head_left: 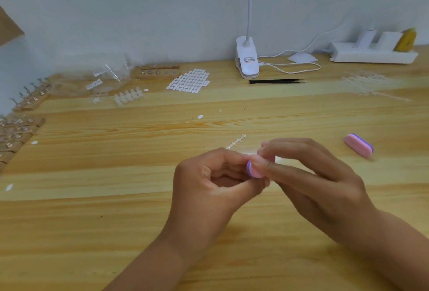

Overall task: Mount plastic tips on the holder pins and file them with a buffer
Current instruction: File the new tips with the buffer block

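My right hand (311,174) pinches a small pink and purple buffer (254,170) between thumb and fingers above the middle of the wooden table (116,209). My left hand (209,181) is curled right beside it, fingertips meeting the buffer; whatever it holds is hidden by the fingers. A second pink and purple buffer (358,145) lies on the table to the right. Wooden holder blocks with metal pins (157,72) stand at the back, and more holders (30,95) line the left edge. A strip of plastic tips (127,99) lies near them.
A sheet of white adhesive tabs (189,80), black tweezers (276,80), a clip lamp (247,60) with its cable, a white power strip (371,52), clear bags (104,79), an empty tip sprue (236,142) and more sprues (369,86) lie around the table.
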`<act>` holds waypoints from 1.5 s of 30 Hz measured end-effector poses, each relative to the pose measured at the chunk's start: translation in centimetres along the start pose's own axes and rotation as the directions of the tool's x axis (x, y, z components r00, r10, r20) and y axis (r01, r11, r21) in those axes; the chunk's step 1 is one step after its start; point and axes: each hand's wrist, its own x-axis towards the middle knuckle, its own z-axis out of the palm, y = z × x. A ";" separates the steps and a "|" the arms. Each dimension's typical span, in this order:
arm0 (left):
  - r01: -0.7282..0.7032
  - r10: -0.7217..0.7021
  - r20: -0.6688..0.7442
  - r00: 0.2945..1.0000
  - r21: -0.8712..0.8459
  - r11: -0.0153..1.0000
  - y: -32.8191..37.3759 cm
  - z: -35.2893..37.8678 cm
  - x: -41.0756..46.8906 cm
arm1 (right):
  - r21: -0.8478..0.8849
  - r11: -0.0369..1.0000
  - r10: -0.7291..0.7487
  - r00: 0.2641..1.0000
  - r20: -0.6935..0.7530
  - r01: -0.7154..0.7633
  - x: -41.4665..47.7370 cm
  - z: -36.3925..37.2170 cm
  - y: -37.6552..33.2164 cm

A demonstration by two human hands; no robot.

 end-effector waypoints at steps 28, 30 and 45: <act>0.007 -0.007 -0.004 1.000 -0.030 1.000 -0.1 -0.1 0.3 | -0.025 0.999 0.026 0.999 -0.026 -0.026 0.3 0.3 0.5; 0.020 -0.021 -0.031 0.999 -0.025 0.999 -0.1 -0.3 0.4 | -0.087 0.992 0.088 0.996 -0.017 -0.089 0.1 -0.7 1.6; 0.019 -0.017 0.041 0.999 -0.066 0.998 0.1 -0.1 0.4 | -0.042 0.997 0.066 0.989 -0.131 -0.072 0.6 -0.3 -0.1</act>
